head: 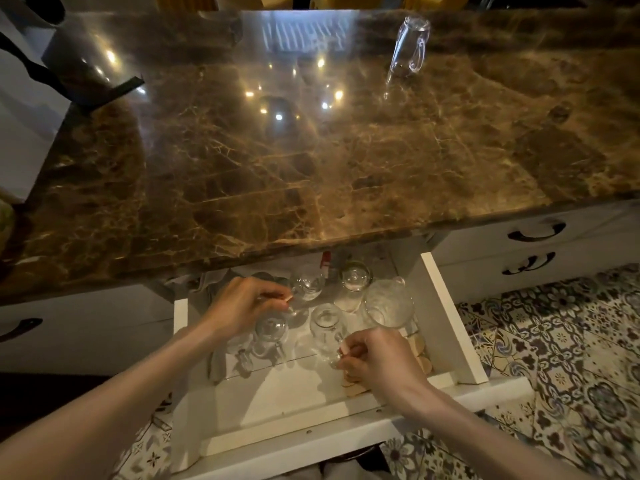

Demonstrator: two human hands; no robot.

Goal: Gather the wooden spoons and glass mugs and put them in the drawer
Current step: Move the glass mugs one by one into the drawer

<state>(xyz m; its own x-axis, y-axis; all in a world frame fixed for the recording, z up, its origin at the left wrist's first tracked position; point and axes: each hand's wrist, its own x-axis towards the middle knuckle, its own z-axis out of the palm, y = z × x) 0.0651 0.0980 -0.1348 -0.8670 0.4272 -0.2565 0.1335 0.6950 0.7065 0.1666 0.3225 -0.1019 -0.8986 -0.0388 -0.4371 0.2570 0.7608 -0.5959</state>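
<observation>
A white drawer [450, 323] stands pulled out below the brown marble counter. Several clear glass mugs stand inside it, among them one at the back [355, 277] and a larger one at the right [388, 304]. My left hand [242, 306] is closed on the handle of a mug [306, 284] at the back left. My right hand [381, 362] pinches the handle of a front mug [325, 323]. Another mug [272, 332] stands just under my left hand. Wooden spoon ends [420, 351] lie along the drawer's right side. One more glass mug [408, 46] stands upside down far back on the counter.
The marble counter [311, 161] spans the view, with a dark kettle-like object [79, 67] at its far left. Closed white drawers with black handles [536, 232] sit to the right of the pulled-out drawer. Patterned floor tiles [571, 358] lie below on the right.
</observation>
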